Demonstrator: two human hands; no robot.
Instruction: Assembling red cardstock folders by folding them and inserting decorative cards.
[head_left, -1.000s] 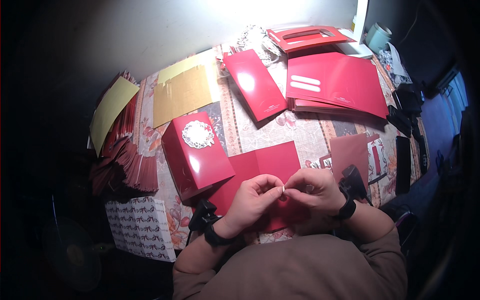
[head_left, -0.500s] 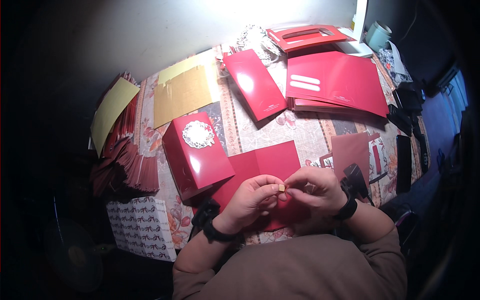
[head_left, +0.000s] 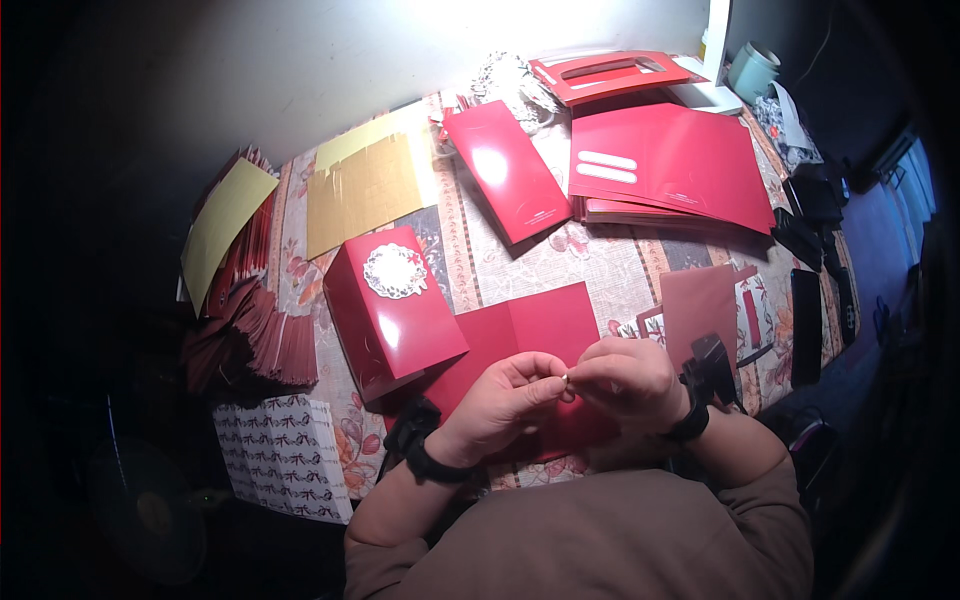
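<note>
My left hand (head_left: 512, 400) and my right hand (head_left: 632, 382) meet fingertip to fingertip above an unfolded red card (head_left: 548, 312). Pinched between them is a tiny pale yellowish piece (head_left: 566, 379), mostly covered by the fingers. Both hands are closed, thumbs against forefingers. Left of them stands a folded red card (head_left: 400, 315), with a white lacy paper cut-out (head_left: 395, 271) on its upper face. A plain brownish-red sheet (head_left: 697, 310) lies just beyond my right hand.
Red cards (head_left: 680, 165) are stacked at the back right, beside a single red card (head_left: 508, 170). Gold sheets (head_left: 365, 195) lie at the back left. Brownish-red envelopes (head_left: 265, 335) and a patterned white stack (head_left: 280, 455) sit at the left edge. A dark phone (head_left: 806, 325) lies far right.
The small piece has turned and shows less of its face. My right fingers have closed in on it, against the left fingertips. The cards lie as before.
</note>
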